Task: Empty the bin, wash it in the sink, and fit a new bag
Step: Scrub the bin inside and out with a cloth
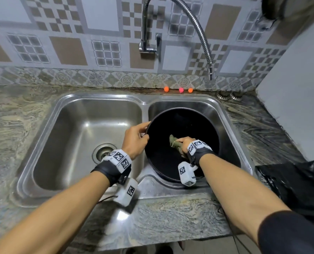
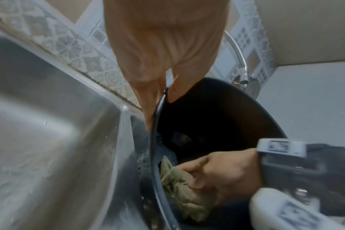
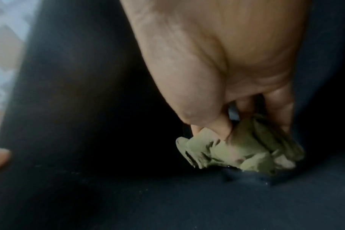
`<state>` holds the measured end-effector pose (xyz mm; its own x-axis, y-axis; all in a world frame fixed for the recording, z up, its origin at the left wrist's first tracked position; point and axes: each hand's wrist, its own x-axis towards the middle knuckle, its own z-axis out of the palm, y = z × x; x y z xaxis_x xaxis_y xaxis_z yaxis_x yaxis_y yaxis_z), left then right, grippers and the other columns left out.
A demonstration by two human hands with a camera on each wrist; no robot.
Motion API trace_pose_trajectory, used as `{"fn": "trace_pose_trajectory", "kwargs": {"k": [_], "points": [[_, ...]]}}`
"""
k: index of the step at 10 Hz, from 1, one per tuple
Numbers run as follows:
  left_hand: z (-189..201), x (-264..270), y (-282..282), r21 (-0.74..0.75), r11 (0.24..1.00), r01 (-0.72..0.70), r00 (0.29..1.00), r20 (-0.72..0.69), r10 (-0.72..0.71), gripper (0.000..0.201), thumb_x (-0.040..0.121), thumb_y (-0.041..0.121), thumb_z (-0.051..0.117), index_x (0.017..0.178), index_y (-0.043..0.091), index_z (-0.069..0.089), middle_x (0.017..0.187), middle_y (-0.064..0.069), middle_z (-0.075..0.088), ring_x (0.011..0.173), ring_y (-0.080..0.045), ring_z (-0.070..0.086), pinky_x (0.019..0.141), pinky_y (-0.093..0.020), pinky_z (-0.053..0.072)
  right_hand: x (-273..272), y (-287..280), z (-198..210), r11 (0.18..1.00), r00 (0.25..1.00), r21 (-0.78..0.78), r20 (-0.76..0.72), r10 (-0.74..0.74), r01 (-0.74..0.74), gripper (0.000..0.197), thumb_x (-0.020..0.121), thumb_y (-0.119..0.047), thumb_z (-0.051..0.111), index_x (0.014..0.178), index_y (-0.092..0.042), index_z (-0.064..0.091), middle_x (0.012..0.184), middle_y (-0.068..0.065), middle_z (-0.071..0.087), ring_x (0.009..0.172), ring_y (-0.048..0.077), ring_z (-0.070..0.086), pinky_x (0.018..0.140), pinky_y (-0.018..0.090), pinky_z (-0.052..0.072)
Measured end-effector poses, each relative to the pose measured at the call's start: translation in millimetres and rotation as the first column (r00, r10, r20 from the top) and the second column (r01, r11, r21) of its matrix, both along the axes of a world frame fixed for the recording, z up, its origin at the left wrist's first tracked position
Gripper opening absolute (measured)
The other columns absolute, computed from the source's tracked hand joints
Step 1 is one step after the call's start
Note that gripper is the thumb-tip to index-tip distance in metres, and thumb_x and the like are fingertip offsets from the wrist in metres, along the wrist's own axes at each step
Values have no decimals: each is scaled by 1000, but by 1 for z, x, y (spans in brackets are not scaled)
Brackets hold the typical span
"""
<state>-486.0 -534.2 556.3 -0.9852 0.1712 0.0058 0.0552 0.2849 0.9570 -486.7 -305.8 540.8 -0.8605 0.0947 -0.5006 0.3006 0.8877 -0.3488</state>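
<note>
- Black plastic is what the bin (image 1: 198, 125) is made of; it is sitting in the right-hand basin of a stainless double sink (image 1: 97, 110), tipped so that its round mouth is facing up toward the head camera.
- The left hand (image 1: 136, 140) is gripping the bin's rim on the left side; the left wrist view is showing the thumb (image 2: 179, 87) lying inside the rim and the fingers (image 2: 146, 99) reaching down outside the wall, so the rim is being pinched between them.
- The right hand (image 1: 186, 143) is reaching inside the bin and is clamped round a bunched olive-green cloth (image 1: 174, 143), with fingers and thumb curled over the wad.
- In the right wrist view the cloth (image 3: 244, 149) is pressing against the dark inner wall of the bin, and small wet spots are glinting just below it.
- Water droplets are showing on the steel wall between the two basins in the left wrist view.
- A flexible metal tap (image 1: 198, 33) is arching from the tiled wall, its nozzle hanging over the back right edge of the sink; no water is visibly running from it.
- A crumpled black plastic bag (image 1: 295, 184) is lying on the marbled counter (image 1: 15, 125), to the right of the sink.
- Three small orange and pink balls (image 1: 178, 89) are sitting in a row behind the right basin, along the wall.
</note>
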Motion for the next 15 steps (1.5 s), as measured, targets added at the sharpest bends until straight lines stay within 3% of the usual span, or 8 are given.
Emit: {"fn": "trace_pose_trajectory", "kwargs": {"k": [3,4,5,6,9,12,14,15], "points": [[-34,8,6,152,988,-22,986,169,-4,56,87,1,62,107,53,67,108,7,73,105,-20,69,90,-49,56,-37,15,-53,985,980,158,193,39,-71,48,97,-35,46,145,-32,45,153,10,38,136,37,40,112,45,37],[-36,7,-1,156,988,-19,979,205,-14,58,89,-4,62,99,53,68,101,23,72,105,-12,67,93,-50,55,-27,13,-65,965,962,205,251,108,-162,86,85,-3,55,154,-39,19,164,-2,14,145,31,31,114,41,36],[-36,8,-5,168,986,7,973,225,-46,65,90,-7,60,95,57,69,101,28,71,107,-13,67,94,-49,54,-30,10,-73,978,948,128,293,122,-166,88,87,-7,49,155,-39,3,164,-9,2,144,25,33,112,37,39],[-39,10,-7,185,983,4,975,216,-44,57,89,-6,59,108,46,69,112,12,72,110,-19,67,94,-50,54,-40,13,-80,980,954,122,277,119,-158,70,91,-37,35,154,-44,6,163,-6,17,143,24,36,115,38,33],[-36,26,-15,184,982,-33,976,218,-8,53,88,-8,60,110,39,69,107,13,72,111,-17,65,93,-48,55,-5,-63,-35,985,983,123,151,105,-124,47,98,-13,49,144,-3,42,143,23,47,132,37,46,107,41,37],[-20,14,-19,-14,995,98,982,161,-95,24,85,17,60,103,30,70,96,-2,75,94,-23,71,88,-49,57,96,-88,-16,940,920,-14,-211,330,-341,64,99,-9,42,152,-36,21,150,4,46,122,34,56,101,47,45],[36,-21,2,-319,914,251,959,-48,-280,36,94,15,56,128,26,64,111,-4,74,105,-20,67,99,-33,50,98,-53,-2,869,881,155,37,471,-471,52,103,-19,39,148,-44,34,122,16,65,106,37,58,89,37,42],[22,-20,3,-304,929,210,974,-19,-226,34,95,12,54,123,25,67,99,-4,76,96,-19,69,95,-36,53,75,-35,3,847,872,214,170,458,-487,46,102,-26,41,144,-43,42,139,8,56,127,34,47,108,38,36]]}}
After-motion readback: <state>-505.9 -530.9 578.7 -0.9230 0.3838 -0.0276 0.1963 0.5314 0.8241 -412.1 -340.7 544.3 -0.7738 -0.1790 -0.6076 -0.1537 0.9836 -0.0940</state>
